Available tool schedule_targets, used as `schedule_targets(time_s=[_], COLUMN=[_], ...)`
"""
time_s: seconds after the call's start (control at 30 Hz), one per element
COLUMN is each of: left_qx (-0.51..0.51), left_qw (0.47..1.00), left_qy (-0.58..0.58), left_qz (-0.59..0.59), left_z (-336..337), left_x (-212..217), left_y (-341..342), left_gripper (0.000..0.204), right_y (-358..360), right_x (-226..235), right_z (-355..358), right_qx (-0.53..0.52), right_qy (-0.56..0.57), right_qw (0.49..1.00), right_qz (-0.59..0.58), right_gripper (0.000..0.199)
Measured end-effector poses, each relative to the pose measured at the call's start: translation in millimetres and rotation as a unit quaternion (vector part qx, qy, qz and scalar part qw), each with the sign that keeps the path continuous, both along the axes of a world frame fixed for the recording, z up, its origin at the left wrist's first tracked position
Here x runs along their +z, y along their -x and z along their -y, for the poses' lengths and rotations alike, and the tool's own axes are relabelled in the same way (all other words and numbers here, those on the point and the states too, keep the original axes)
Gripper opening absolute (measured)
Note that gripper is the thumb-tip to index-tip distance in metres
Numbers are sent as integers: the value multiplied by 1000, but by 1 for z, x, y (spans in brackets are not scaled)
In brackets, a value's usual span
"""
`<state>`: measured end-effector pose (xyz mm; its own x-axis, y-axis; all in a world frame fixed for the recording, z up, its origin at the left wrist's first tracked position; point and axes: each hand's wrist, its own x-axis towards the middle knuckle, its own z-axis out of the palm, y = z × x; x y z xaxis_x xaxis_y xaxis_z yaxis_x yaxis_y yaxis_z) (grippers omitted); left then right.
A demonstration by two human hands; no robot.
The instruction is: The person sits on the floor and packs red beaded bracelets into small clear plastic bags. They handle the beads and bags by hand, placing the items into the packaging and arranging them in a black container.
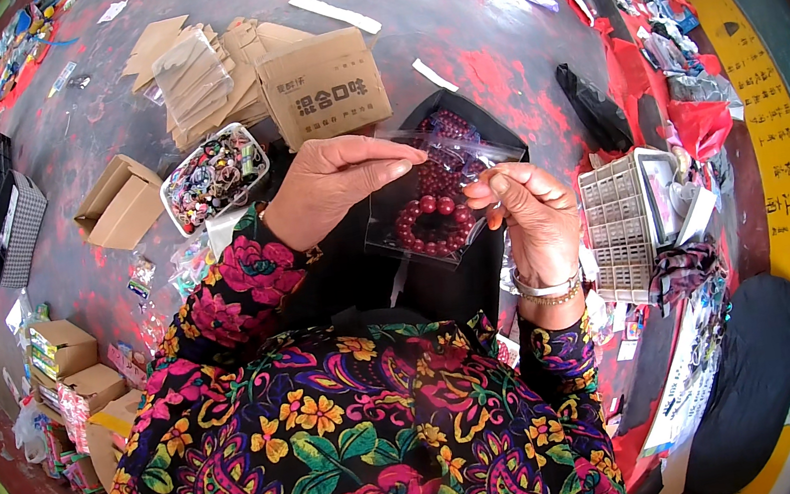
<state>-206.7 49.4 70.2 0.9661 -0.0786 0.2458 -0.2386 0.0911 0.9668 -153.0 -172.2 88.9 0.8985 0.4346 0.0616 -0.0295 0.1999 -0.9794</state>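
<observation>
A small clear plastic bag [379, 232] hangs between my two hands above my lap. My left hand [326, 188] pinches its upper edge between thumb and fingertips. On the opposite edge, the thumb and fingers of my right hand [537, 212] are closed on the bag. A bracelet of round dark red beads [430, 206] shows through the plastic and appears to lie inside. Behind the bag, more dark red and purple beads [446, 127] rest in a black container [495, 117], partly covered by the bag and my fingers.
A white basket of hair ties [215, 176] stands left, beside an open cardboard box [119, 203]. Flattened cartons and a printed carton [322, 85] lie ahead. To the right are a white plastic basket [620, 230] and a black stool seat [753, 384]. Packets litter the floor.
</observation>
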Motion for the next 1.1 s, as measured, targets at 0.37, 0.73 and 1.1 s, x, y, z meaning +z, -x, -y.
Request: schedule_targets(time_s=[0.37,0.73,1.1], left_qx=[-28,-52,-92], left_qw=[993,987,977], left_qy=[94,133,192], left_qz=[-72,-79,-17], left_z=[-1,-4,-6], left_x=[13,12,6], left_y=[4,4,2], left_gripper=[19,25,18], right_y=[2,-2,-5], right_x=[8,-4,-5], right_z=[2,7,8], right_qx=[15,19,58], right_qy=[29,-34,-88], right_qw=[999,999,994], right_qz=[17,-1,10], right_gripper=[15,15,11])
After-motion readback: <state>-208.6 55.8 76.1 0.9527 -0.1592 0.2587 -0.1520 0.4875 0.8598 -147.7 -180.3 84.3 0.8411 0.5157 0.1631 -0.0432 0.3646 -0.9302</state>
